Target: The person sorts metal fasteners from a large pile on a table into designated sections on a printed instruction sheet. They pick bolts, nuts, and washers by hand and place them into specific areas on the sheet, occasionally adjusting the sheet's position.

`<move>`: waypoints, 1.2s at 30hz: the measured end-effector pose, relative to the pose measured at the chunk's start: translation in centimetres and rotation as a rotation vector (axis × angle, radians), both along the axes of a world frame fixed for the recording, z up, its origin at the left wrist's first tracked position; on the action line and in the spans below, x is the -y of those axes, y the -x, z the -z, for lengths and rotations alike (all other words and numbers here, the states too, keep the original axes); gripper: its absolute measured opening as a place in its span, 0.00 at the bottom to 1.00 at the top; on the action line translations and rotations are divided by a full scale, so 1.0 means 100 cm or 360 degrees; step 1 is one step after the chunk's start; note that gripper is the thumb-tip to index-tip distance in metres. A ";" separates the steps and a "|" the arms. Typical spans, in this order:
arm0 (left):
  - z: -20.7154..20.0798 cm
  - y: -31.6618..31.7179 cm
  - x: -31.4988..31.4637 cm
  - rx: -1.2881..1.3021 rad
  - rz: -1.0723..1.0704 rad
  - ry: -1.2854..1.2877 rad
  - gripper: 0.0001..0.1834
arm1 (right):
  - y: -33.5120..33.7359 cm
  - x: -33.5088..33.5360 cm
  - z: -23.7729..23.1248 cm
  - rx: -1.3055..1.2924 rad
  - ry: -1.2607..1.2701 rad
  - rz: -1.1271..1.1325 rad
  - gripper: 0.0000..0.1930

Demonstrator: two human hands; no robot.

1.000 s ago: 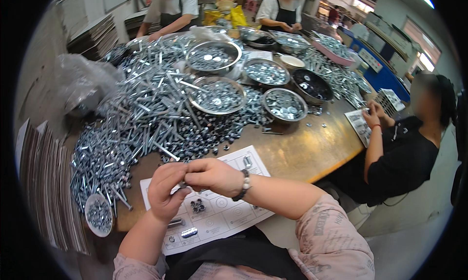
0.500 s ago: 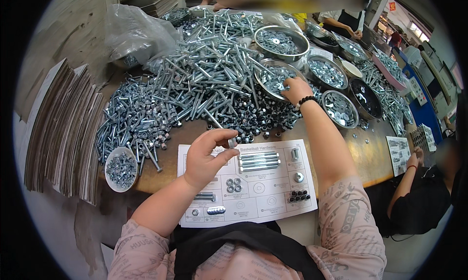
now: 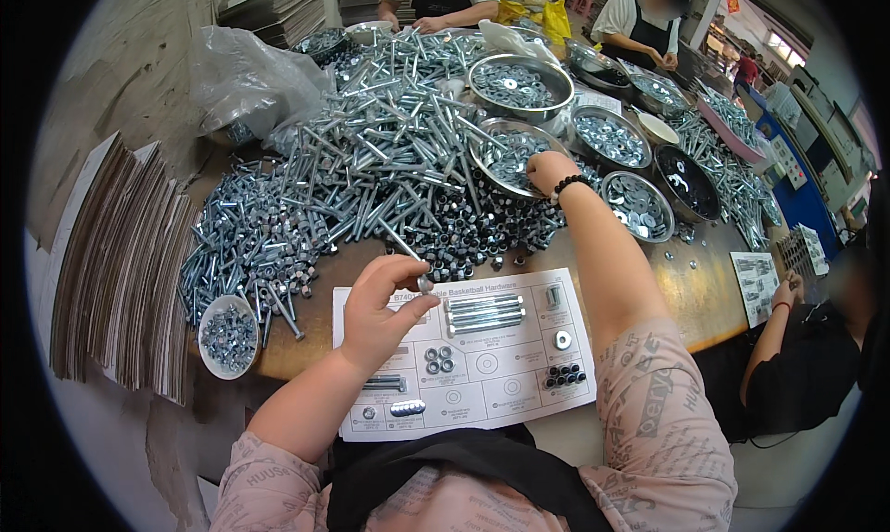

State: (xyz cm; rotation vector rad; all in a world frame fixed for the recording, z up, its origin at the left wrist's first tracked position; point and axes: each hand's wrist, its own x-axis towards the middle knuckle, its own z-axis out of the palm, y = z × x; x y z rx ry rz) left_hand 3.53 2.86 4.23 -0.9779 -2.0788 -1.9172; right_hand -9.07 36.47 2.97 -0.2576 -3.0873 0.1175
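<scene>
Silvery, a small metal piece (image 3: 424, 284) sits pinched between thumb and fingertips of the left hand (image 3: 378, 311). A second ago both hands met over the printed sheet (image 3: 454, 416); now the right hand (image 3: 552, 170) curls at the washer bowl (image 3: 493, 183), so picking there seems the current step; whether it grips anything, I cannot tell. The piece's long axis seems to point away from the body; bolts (image 3: 485, 315) right of the left hand lie crosswise.
</scene>
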 end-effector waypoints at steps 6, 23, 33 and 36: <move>0.006 -0.002 0.001 0.0182 0.0028 0.0000 0.21 | -0.024 -0.007 -0.005 -0.0482 0.0494 -0.0080 0.10; -0.008 -0.017 -0.045 -0.0452 0.0070 0.0403 0.15 | -0.209 0.132 -0.032 -0.0453 0.1812 -0.0408 0.07; 0.043 -0.070 -0.068 -0.0255 0.0977 0.1531 0.15 | -0.287 0.070 -0.015 -0.0535 0.1860 0.0132 0.12; 0.052 -0.080 -0.074 -0.0299 0.1070 0.1649 0.14 | -0.305 0.061 -0.002 -0.0604 0.1911 0.0228 0.11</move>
